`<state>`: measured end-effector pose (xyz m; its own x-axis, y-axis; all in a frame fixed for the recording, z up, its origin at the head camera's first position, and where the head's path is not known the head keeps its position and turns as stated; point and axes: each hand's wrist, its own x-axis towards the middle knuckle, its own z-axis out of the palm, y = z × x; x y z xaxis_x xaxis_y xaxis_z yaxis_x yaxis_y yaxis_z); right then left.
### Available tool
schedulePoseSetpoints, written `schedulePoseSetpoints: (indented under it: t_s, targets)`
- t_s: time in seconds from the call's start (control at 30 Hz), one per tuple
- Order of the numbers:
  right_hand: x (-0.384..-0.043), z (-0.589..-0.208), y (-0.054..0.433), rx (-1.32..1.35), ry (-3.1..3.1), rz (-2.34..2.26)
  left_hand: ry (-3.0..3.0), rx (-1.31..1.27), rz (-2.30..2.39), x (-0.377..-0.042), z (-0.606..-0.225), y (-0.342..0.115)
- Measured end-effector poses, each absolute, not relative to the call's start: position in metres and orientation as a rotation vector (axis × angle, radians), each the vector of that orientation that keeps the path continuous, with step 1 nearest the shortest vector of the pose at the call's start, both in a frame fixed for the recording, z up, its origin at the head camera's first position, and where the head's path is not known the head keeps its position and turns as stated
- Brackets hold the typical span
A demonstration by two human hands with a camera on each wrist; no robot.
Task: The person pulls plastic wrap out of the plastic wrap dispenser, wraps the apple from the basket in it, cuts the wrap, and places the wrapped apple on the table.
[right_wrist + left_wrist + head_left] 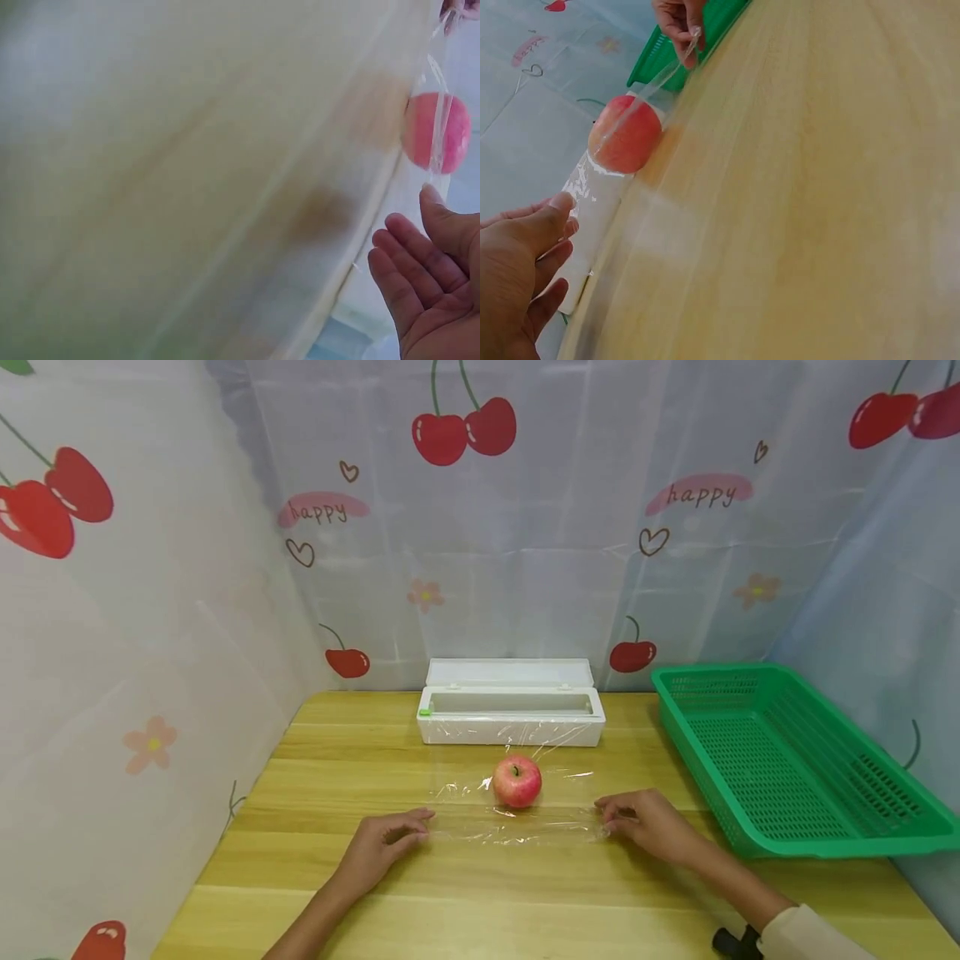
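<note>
A sheet of clear plastic wrap [472, 831] runs from the white wrap dispenser [512, 732] toward the person. A red apple [517, 782] sits in the middle of the sheet's area; whether film also lies over it is hard to tell. My left hand [372, 852] pinches the near left corner of the wrap between thumb and fingers. At the near right corner, my right hand [651, 828] pinches the film too. In the left wrist view the wrap's near edge is raised, stretching past the apple [626, 135] between the left hand [525, 259] and the right hand [681, 30].
The dispenser's lid [510, 673] stands open at the back of the wooden table [480, 902]. To the right is a green plastic basket [678, 752]. A dark object [738, 943] shows by the right forearm. Cherry-printed curtains [525, 552] enclose the table's back and sides.
</note>
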<state>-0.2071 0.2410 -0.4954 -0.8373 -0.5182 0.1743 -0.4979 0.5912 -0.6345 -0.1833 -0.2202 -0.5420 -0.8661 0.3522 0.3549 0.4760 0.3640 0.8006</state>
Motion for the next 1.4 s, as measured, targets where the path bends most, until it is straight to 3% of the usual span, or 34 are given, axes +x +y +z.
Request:
schedulePoseSetpoints:
  t_s: [0.43,0.9,1.4]
  targets:
    - [-0.215,-0.484,0.242,-0.828,2.811,-1.287,-2.362,-0.758,-1.463,-0.192,-0.530,-0.212]
    - [-0.231,-0.485,0.234,-0.542,2.648,-1.623,-2.337,-0.499,-1.612,-0.214,-0.521,-0.190]
    - [-0.242,-0.494,0.235,-0.477,2.278,-1.901,-2.253,-0.385,-1.911,-0.221,-0.526,-0.189]
